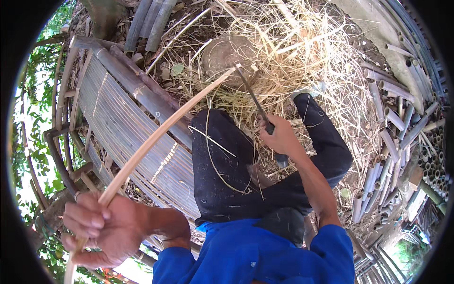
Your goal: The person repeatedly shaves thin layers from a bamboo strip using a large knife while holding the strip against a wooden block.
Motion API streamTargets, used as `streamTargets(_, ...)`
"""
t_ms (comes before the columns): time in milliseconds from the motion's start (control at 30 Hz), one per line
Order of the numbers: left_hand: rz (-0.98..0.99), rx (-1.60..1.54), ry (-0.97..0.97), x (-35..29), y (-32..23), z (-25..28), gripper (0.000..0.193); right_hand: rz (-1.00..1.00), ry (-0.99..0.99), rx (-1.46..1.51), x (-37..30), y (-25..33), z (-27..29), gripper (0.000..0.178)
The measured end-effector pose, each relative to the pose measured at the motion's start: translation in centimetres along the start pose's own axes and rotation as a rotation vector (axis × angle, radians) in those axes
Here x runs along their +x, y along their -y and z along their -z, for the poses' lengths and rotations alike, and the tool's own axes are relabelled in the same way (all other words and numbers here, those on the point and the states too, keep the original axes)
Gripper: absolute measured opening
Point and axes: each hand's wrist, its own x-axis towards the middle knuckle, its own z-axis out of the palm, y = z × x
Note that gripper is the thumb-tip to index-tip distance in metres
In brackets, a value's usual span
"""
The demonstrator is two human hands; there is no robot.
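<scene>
Bamboo, pale and split into a long strip point(156, 137), is what we are holding in this view from the head camera. We are gripping the near end of the strip with our left hand point(101, 229), fingers closed tightly around it at the lower left. The strip is arching up and to the right, its far end resting on a rounded wooden block point(227, 54) at the top centre. With our right hand point(280, 137) we are clenching the dark handle of a long knife point(255, 106); its blade is slanting up toward the strip's far end, meeting it at the block. We are sitting with our legs in black trousers point(222, 170), wearing blue sleeves. Dry bamboo shavings point(302, 52) are lying around the block. A slatted bamboo bench point(123, 123) is standing at our left, and cut bamboo tubes point(392, 137) are lying stacked at our right.
</scene>
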Motion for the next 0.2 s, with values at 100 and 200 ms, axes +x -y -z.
streamTargets(100,0.105,-0.294,0.126,0.0,1.3,0.0,0.035,-0.156,0.106,0.260,0.4,0.6,1.8,0.040)
streamTargets(200,0.160,-0.389,0.231,0.1,2.5,0.1,0.045,0.028,-0.122,-0.287,0.3,-1.0,1.6,0.060)
